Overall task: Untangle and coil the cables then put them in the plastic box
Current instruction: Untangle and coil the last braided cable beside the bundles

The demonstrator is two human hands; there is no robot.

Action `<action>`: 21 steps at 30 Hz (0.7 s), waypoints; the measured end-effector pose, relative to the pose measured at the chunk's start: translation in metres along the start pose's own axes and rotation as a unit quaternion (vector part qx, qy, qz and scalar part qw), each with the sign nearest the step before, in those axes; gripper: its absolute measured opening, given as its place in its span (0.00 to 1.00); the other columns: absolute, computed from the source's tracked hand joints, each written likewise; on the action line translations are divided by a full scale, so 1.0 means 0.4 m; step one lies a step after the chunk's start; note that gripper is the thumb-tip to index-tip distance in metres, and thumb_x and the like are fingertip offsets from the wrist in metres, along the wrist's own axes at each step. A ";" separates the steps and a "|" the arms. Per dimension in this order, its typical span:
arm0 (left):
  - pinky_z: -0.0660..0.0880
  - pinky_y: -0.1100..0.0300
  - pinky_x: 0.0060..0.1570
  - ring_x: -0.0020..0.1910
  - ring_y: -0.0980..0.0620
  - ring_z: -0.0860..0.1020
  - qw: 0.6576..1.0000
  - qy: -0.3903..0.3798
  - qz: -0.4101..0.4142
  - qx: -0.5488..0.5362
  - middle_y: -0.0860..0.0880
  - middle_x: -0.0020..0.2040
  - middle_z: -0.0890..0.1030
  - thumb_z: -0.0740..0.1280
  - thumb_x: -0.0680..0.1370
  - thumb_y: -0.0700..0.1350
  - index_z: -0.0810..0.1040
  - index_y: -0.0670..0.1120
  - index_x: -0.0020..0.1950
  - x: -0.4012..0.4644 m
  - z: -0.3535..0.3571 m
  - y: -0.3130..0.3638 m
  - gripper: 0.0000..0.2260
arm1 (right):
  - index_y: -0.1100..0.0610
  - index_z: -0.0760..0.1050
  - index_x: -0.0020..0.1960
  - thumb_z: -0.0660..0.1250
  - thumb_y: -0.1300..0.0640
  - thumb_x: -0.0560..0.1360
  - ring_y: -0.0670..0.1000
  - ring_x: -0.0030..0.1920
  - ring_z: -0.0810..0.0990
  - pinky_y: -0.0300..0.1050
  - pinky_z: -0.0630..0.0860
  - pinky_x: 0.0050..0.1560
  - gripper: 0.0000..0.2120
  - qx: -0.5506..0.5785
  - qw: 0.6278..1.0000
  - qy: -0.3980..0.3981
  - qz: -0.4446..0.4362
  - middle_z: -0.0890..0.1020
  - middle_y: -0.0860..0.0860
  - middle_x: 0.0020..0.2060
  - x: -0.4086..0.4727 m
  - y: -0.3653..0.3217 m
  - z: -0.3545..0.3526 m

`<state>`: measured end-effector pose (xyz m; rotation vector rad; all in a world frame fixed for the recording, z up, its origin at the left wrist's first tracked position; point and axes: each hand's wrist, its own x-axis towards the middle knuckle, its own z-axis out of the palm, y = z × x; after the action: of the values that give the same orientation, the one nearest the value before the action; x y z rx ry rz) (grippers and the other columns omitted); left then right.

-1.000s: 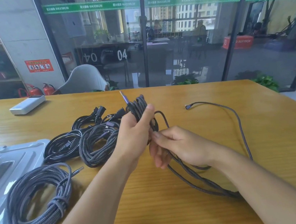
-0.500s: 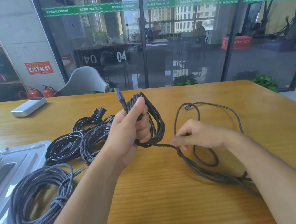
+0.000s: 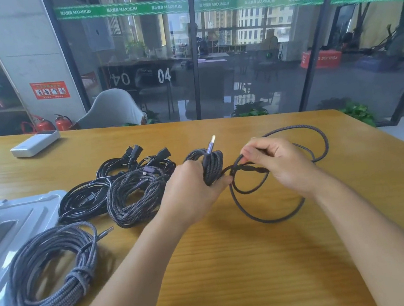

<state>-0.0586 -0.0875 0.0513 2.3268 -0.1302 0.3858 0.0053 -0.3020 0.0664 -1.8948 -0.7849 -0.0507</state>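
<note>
Head view: the left hand [image 3: 190, 190] grips a tight bundle of braided grey cable [image 3: 211, 167] at the centre of the wooden table [image 3: 261, 260], fingers curled round the loops, a metal-tipped plug [image 3: 211, 144] standing upright out of the top. At 3 o'clock of it, the right hand [image 3: 278, 162] pinches the same cable's loose tail [image 3: 275, 210], which sweeps in round, slack loops across the grained yellow wood. At 9 o'clock lie a heap of braided coils [image 3: 135, 200] and glossy black rubber cables [image 3: 86, 201]. At 7 o'clock rests a finished braided coil [image 3: 49, 273], wrapped at one point, partly on a pale plastic box lid [image 3: 19, 218]. A white rectangular block [image 3: 35, 144] sits at 11 o'clock.
</note>
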 end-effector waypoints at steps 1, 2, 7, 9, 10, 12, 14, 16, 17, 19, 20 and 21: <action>0.69 0.53 0.31 0.28 0.47 0.69 1.000 0.008 -0.004 0.006 0.51 0.28 0.70 0.74 0.77 0.58 0.73 0.44 0.37 -0.001 0.003 -0.005 0.21 | 0.51 0.84 0.48 0.63 0.51 0.84 0.41 0.48 0.81 0.33 0.73 0.53 0.12 -0.011 1.000 -0.008 -0.003 0.85 0.40 0.42 -0.001 -0.007 0.004; 0.67 0.54 0.31 0.27 0.46 0.67 1.000 0.015 -0.005 0.003 0.50 0.27 0.68 0.74 0.78 0.56 0.69 0.44 0.35 0.000 0.000 -0.011 0.22 | 0.51 0.84 0.49 0.62 0.52 0.85 0.41 0.50 0.82 0.34 0.73 0.55 0.13 -0.022 1.000 -0.014 -0.006 0.85 0.40 0.43 -0.001 -0.013 0.004; 0.66 0.56 0.30 0.27 0.49 0.66 0.986 0.059 -0.015 -0.157 0.46 0.29 0.69 0.74 0.80 0.48 0.73 0.34 0.39 0.003 -0.040 -0.021 0.20 | 0.45 0.87 0.53 0.63 0.47 0.85 0.59 0.53 0.83 0.56 0.77 0.59 0.13 -0.062 0.997 -0.050 0.021 0.86 0.52 0.48 -0.014 -0.008 -0.042; 0.66 0.57 0.30 0.28 0.49 0.66 0.977 0.068 -0.010 -0.201 0.46 0.29 0.70 0.74 0.80 0.47 0.75 0.33 0.40 -0.001 -0.046 -0.007 0.19 | 0.42 0.86 0.54 0.64 0.46 0.84 0.59 0.50 0.83 0.56 0.78 0.54 0.11 -0.135 0.986 -0.083 0.051 0.87 0.47 0.47 -0.019 -0.002 -0.060; 0.66 0.59 0.29 0.27 0.50 0.66 0.974 0.068 -0.010 -0.214 0.48 0.28 0.69 0.74 0.80 0.46 0.76 0.33 0.40 -0.004 -0.045 0.001 0.18 | 0.39 0.85 0.53 0.63 0.44 0.84 0.57 0.46 0.82 0.54 0.78 0.50 0.11 -0.183 0.976 -0.099 0.066 0.87 0.44 0.46 -0.021 0.000 -0.064; 0.66 0.61 0.28 0.25 0.52 0.65 0.970 0.059 -0.018 -0.234 0.51 0.25 0.69 0.74 0.80 0.45 0.79 0.36 0.40 -0.007 -0.041 0.009 0.15 | 0.36 0.83 0.52 0.62 0.44 0.85 0.52 0.37 0.78 0.48 0.74 0.39 0.11 -0.244 0.960 -0.095 0.100 0.86 0.40 0.42 -0.018 0.004 -0.064; 0.65 0.65 0.26 0.22 0.55 0.65 0.967 0.039 -0.030 -0.248 0.54 0.23 0.68 0.73 0.80 0.44 0.81 0.39 0.40 -0.009 -0.038 0.011 0.12 | 0.39 0.83 0.52 0.62 0.46 0.85 0.43 0.35 0.76 0.42 0.73 0.38 0.10 -0.262 0.958 -0.027 0.113 0.84 0.36 0.39 -0.011 0.017 -0.058; 0.64 0.66 0.25 0.20 0.57 0.64 0.965 0.025 -0.038 -0.257 0.55 0.22 0.68 0.73 0.80 0.44 0.81 0.39 0.41 -0.010 -0.035 0.013 0.11 | 0.41 0.83 0.47 0.65 0.47 0.84 0.37 0.35 0.76 0.42 0.70 0.36 0.10 -0.317 0.942 0.075 0.075 0.80 0.32 0.31 0.001 0.036 -0.058; 0.64 0.67 0.24 0.20 0.57 0.64 0.965 0.023 -0.041 -0.259 0.55 0.22 0.68 0.73 0.80 0.44 0.81 0.38 0.41 -0.010 -0.036 0.013 0.11 | 0.43 0.85 0.46 0.67 0.49 0.83 0.36 0.34 0.77 0.41 0.70 0.35 0.10 -0.329 0.935 0.114 0.061 0.80 0.32 0.29 0.008 0.049 -0.060; 0.64 0.67 0.24 0.20 0.58 0.65 0.965 0.023 -0.048 -0.256 0.56 0.22 0.68 0.73 0.81 0.43 0.81 0.38 0.42 -0.009 -0.041 0.010 0.11 | 0.47 0.86 0.45 0.69 0.50 0.82 0.38 0.33 0.78 0.37 0.70 0.33 0.10 -0.307 0.935 0.165 0.069 0.82 0.36 0.30 0.015 0.073 -0.068; 0.64 0.67 0.24 0.20 0.58 0.65 0.966 0.025 -0.054 -0.252 0.55 0.22 0.68 0.72 0.81 0.43 0.81 0.37 0.42 -0.007 -0.045 0.007 0.11 | 0.48 0.86 0.45 0.69 0.51 0.82 0.38 0.33 0.79 0.35 0.68 0.32 0.09 -0.294 0.936 0.181 0.077 0.82 0.37 0.31 0.015 0.083 -0.074; 0.64 0.67 0.24 0.20 0.57 0.64 0.966 0.027 -0.060 -0.248 0.55 0.22 0.68 0.72 0.81 0.44 0.81 0.36 0.43 -0.006 -0.048 0.002 0.12 | 0.47 0.86 0.46 0.69 0.52 0.82 0.39 0.34 0.79 0.35 0.68 0.32 0.09 -0.283 0.936 0.193 0.084 0.83 0.38 0.33 0.014 0.092 -0.079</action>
<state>-0.0655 -0.0746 0.0638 1.8173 -0.0502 0.3132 0.0391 -0.3349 0.0535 -2.3820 -0.3497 -0.5805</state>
